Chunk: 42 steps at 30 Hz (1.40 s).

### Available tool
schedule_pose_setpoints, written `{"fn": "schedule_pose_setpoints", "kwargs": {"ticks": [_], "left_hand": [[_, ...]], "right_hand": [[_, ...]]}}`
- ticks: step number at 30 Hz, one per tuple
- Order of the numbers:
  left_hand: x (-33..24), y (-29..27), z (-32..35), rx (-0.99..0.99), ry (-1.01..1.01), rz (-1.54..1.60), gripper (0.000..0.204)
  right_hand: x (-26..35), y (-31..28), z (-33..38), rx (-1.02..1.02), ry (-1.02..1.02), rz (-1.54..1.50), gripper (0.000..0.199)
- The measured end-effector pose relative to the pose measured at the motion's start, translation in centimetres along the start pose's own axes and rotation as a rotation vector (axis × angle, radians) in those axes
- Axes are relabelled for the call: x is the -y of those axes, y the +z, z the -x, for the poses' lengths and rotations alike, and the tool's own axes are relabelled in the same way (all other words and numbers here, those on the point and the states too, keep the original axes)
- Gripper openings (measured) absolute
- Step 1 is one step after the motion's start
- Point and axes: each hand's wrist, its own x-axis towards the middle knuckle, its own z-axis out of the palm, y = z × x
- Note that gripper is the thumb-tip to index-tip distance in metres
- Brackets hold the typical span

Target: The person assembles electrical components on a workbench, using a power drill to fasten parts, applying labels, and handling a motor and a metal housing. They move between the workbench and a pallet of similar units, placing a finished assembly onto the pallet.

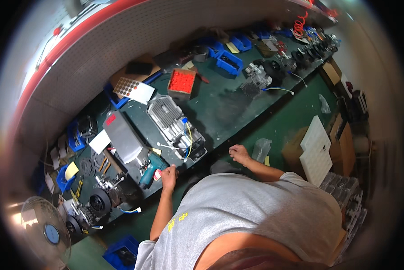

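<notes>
My left hand (pixel 168 176) rests at the near edge of the green workbench (pixel 220 112), touching the handle end of a teal power drill (pixel 150 171). My right hand (pixel 239 154) sits curled on the bench edge further right, holding nothing that I can see. Between and beyond the hands lies a finned grey metal motor unit (pixel 175 126) with yellow and blue wires. A grey rectangular housing (pixel 123 137) lies to its left. My grey shirt fills the lower middle of the view.
An orange box of red caps (pixel 181 83), blue parts bins (pixel 229 62) and more motor assemblies (pixel 256 79) stand further along the bench. Black-wheeled assemblies (pixel 98 201) sit at the left end. A fan (pixel 45 231) stands lower left; cardboard boxes and white trays (pixel 316 150) are on the right floor.
</notes>
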Motion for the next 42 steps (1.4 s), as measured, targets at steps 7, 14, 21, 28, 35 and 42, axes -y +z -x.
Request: {"fn": "schedule_pose_setpoints", "kwargs": {"ticks": [7,14,21,28,35,42], "left_hand": [[-3.5,0.9,0.9,-0.273,0.126,-0.006,0.048],[-11.9,5.0,3.3,-0.525,0.471,0.120,0.045],[-19.5,18.5,0.6,-0.111,0.616,-0.014,0.045],[-21.7,27.6,0.4,0.359,0.536,-0.216,0.047],[-20.1,34.6,-0.8,0.800,0.604,-0.312,0.048],[-16.9,39.7,5.9,1.101,0.592,-0.399,0.045]], "right_hand": [[-7.6,-4.7,-2.3,-0.109,-0.052,0.148,0.027],[-11.8,-11.2,-6.0,0.052,0.050,0.123,0.028],[-20.5,-19.0,-5.0,-0.286,-0.120,-0.021,0.029],[-28.3,-22.0,6.6,-0.715,0.310,-0.327,0.026],[-31.4,-9.0,25.7,-0.887,0.691,-0.702,0.019],[-31.8,5.9,36.0,-0.928,0.798,-0.719,0.018]]}}
